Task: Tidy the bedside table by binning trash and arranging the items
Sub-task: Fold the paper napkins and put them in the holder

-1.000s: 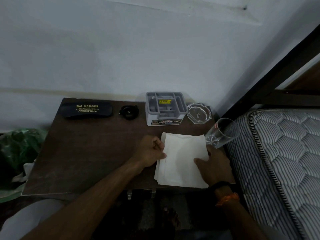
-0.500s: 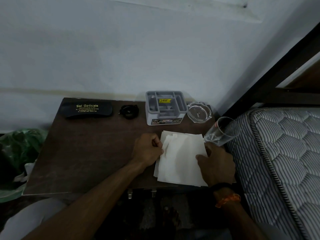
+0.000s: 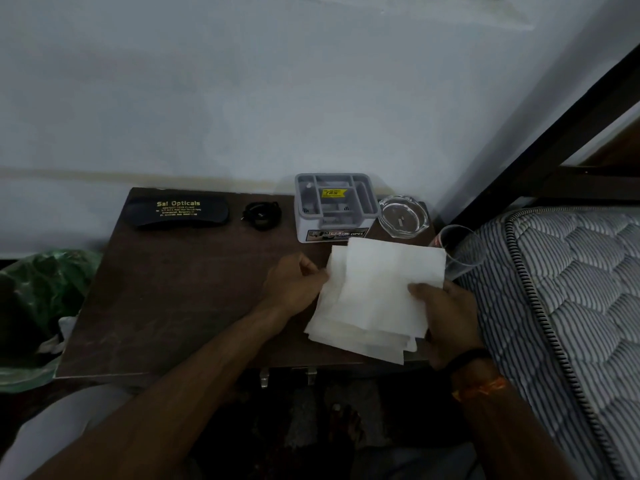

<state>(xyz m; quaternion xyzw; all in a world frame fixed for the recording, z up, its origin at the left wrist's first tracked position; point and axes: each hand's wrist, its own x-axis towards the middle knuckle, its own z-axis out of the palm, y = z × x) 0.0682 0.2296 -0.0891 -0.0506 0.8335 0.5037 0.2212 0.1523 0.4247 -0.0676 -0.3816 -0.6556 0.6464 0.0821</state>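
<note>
In the head view, both hands held a loose stack of white tissues (image 3: pixel 377 299) over the right front part of the dark bedside table (image 3: pixel 180 306). The left hand (image 3: pixel 294 285) had its fingers curled, pinching the stack's left edge; the right hand (image 3: pixel 446 313) gripped the right edge with the thumb on top and the fingers underneath. The sheets were fanned unevenly, the lower corner reaching past the table's front edge.

Along the back of the table stood a row of things. At the left lay a black spectacle case (image 3: pixel 178 212) printed "Sai Opticals". Beside it sat a small black coiled object (image 3: pixel 261 215); what it was could not be told. Next came a grey desk organiser (image 3: pixel 334 206) with several compartments; a yellow label lay in the middle one, and nothing else could be made out in the others. Just right of it sat a clear glass ashtray (image 3: pixel 401 216) with a small dark mark at its centre. A clear drinking glass (image 3: pixel 460 251) stood tilted in view at the table's right edge, partly behind the tissues, next to the striped mattress (image 3: pixel 568 306).

Left of the table, low down, sat a green plastic bag (image 3: pixel 41 289) with pale scraps near it
</note>
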